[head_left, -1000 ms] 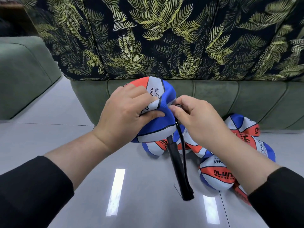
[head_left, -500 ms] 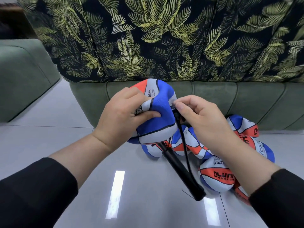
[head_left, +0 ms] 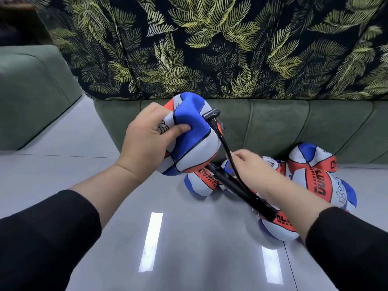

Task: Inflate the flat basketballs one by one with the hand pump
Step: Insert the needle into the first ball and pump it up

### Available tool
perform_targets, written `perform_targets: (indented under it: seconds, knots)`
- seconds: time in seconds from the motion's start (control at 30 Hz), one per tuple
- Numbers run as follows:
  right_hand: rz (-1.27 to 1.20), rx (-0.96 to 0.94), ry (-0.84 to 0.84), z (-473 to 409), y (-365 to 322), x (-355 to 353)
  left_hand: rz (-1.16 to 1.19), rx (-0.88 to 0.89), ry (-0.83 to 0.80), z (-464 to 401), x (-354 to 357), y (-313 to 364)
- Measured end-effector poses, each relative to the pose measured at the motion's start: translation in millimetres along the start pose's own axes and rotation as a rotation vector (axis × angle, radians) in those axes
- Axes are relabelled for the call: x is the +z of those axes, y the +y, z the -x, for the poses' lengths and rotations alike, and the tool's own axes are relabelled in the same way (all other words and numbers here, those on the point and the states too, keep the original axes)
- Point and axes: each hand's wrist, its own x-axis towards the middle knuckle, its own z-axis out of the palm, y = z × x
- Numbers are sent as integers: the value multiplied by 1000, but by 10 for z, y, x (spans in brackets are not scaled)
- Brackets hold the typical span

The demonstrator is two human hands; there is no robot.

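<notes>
A green sofa (head_left: pixel 273 127) with a leaf-print cover (head_left: pixel 210 49) backed the scene, and glossy grey floor tiles (head_left: pixel 105 248) threw back the ceiling lights. Against the sofa's base lay a heap of flat basketballs (head_left: pixel 319 183) — soft, creased panels of blue, white and orange. One limp ball (head_left: pixel 189 139) was lifted above the floor, the left hand (head_left: pixel 144 141) gripping it with the thumb dented into the blue panel. The black hand pump (head_left: pixel 241 192) slanted down beneath it, its thin hose (head_left: pixel 225 148) curving up to the nozzle head (head_left: pixel 211 114) at the ball's side. The right hand (head_left: pixel 254 166) hovered by the hose; whether it gripped anything I could not tell. To my eye, it should take the barrel firmly and keep the nozzle straight — a sideways tug might pull it loose.
</notes>
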Motion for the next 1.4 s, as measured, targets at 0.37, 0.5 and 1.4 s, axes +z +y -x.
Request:
perform_targets:
  seconds: [0.37,0.5,1.4]
  knots:
    - [-350,246,-371,88,-60,315,-121,-215,83,75,-324,-246]
    - [-468,282,-503,101,-131,436,-93,-352,100,158,-447,-400]
    - [-1225,307,107,-167,-24,689,-496,-844,-686,1389,866,-2032]
